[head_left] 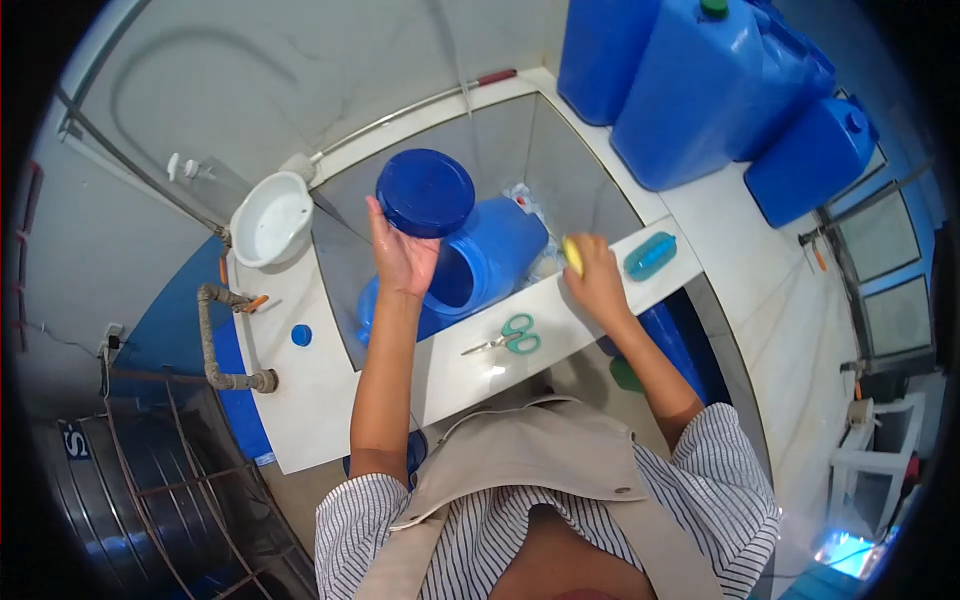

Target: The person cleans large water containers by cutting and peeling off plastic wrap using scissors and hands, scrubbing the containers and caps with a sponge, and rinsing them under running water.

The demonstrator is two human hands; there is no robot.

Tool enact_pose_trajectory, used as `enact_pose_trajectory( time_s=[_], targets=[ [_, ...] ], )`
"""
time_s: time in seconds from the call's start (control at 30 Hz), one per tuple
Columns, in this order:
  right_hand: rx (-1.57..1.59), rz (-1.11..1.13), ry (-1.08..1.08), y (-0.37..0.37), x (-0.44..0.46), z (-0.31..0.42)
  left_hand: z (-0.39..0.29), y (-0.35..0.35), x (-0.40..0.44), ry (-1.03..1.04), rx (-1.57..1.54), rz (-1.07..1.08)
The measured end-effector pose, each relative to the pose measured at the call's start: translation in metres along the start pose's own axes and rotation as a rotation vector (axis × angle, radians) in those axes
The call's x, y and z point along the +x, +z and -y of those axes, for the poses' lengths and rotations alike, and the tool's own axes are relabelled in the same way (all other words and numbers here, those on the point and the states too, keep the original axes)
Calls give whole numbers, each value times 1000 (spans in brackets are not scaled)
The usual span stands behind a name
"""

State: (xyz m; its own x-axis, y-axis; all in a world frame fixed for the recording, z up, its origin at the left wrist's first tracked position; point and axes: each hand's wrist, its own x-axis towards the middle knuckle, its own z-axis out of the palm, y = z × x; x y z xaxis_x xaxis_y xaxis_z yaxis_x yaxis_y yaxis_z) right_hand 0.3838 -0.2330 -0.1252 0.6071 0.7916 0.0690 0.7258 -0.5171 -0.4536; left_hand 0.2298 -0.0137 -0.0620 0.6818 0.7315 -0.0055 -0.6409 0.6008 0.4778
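Observation:
My left hand [405, 262] holds a round blue lid [426, 190] up over the sink [345, 225], thumb at its edge and the other fingers mostly hidden behind it. Below the lid a blue plastic drum [508, 245] lies on its side in the sink, its open mouth facing me. Closed around a yellow sponge [573, 256], my right hand [600, 290] is over the sink's front ledge. Green-handled scissors [520, 336] lie on that ledge between my arms. A blue-green scrub brush [651, 256] rests just right of my right hand.
Several large blue jerrycans [690, 95] stand on the right counter [755, 290]. On the left are a white basin [262, 232], a clear pump bottle [210, 182], a small blue cap [301, 335] and a pipe with a tap [212, 335]. A long-handled brush [400, 115] lies along the back edge.

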Motion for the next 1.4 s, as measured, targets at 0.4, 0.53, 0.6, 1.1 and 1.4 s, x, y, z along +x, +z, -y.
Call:
enact_pose_trajectory(
  time_s=[0.4,0.53,0.6,1.1,1.4],
  targets=[
    [579,-324,-775,36,148,205,-52,-15,-28,66,94,-55],
    [599,-295,-1068,67,111,260,-72,-53,-24,160,241,-172],
    [586,-252,-1063,76,137,276,-81,-59,-28,137,127,-265],
    [458,-64,-959,151,83,334,-175,-129,-90,281,111,-221],
    [181,-14,-883,237,246,410,-188,-219,-134,233,420,-862]
  ],
)
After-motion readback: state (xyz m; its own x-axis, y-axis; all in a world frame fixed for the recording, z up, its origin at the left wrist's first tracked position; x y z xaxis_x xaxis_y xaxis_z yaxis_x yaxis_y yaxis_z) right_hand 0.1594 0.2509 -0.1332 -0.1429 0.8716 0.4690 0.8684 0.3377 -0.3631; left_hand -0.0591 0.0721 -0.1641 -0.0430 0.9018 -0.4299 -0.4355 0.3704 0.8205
